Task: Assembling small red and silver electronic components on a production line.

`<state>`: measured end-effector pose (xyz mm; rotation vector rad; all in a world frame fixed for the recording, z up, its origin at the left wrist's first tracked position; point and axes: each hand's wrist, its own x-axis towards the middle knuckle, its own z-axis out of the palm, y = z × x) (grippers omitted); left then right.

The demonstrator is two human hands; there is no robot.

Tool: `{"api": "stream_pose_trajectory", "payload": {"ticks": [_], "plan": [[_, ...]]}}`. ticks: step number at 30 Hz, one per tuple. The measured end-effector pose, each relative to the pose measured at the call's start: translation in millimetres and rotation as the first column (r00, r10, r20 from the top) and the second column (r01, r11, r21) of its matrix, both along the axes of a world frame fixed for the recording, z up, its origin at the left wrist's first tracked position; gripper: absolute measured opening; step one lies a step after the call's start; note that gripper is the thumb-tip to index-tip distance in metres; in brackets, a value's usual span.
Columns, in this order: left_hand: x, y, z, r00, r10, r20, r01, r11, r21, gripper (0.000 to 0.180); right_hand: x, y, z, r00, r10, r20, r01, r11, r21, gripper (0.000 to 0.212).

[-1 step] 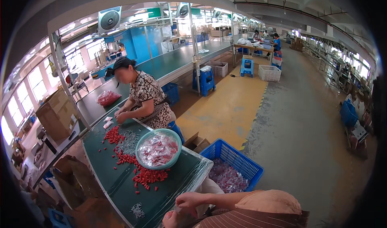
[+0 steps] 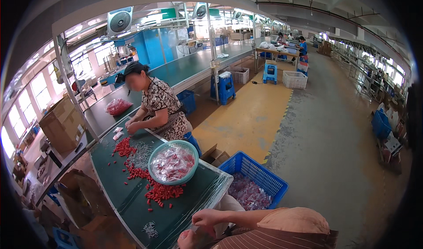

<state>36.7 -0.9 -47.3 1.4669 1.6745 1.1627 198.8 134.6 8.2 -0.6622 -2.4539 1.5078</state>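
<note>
At the near edge of the green table (image 2: 176, 209), my right hand (image 2: 206, 218) is closed in a pinch. Just below it, my left hand (image 2: 187, 239) is closed too, thumb up and partly cut off by the lower edge. Between them shows a bit of clear plastic (image 2: 194, 228), too small to make out fully. Small grey screws or pins (image 2: 150, 229) lie in a little pile near my hands. Farther up are a heap of red plastic plugs (image 2: 163, 192), more grey pieces (image 2: 141, 154) and a green basket (image 2: 196, 172) of clear bags with red contents.
Right of the table stands a blue crate (image 2: 277, 188) holding bagged parts. Across the table a co-worker (image 2: 158, 103) has both hands together by small packets (image 2: 118, 135). A red bag (image 2: 118, 107) lies beyond. An open carton (image 2: 216, 154) sits on the floor.
</note>
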Motion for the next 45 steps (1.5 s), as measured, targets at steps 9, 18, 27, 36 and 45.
{"api": "stream_pose_trajectory", "payload": {"ticks": [9, 18, 27, 36, 45], "plan": [[-24.5, 0.6, -3.3, 0.661, 0.447, 0.603, -0.288, 0.893, -0.347, 0.024, -11.4, 29.8, -30.1, 0.950, -0.100, -0.296, 0.170, 0.960, 0.222, 0.014], [-56.1, -28.5, 7.3, 0.295, 0.596, 0.746, -0.457, 0.774, -0.438, 0.013, -105.5, 26.2, -16.8, 0.999, -0.054, -0.003, 0.054, 0.989, 0.135, 0.020], [-58.7, -35.1, -26.6, 0.723, 0.647, 0.242, -0.549, 0.751, -0.368, 0.012, -216.6, 7.2, -24.8, 0.997, 0.071, 0.003, -0.058, 0.797, 0.602, 0.030], [-46.5, -28.3, -51.7, 0.519, 0.558, 0.648, -0.486, 0.816, -0.313, 0.018, -221.2, 19.2, -42.2, 0.984, 0.024, 0.175, -0.141, 0.704, 0.696, 0.011], [-51.9, -25.0, -36.8, 0.499, 0.567, 0.655, -0.466, 0.813, -0.348, 0.017, -226.2, 21.8, -31.5, 0.968, 0.061, 0.244, -0.224, 0.653, 0.724, 0.015]]}}
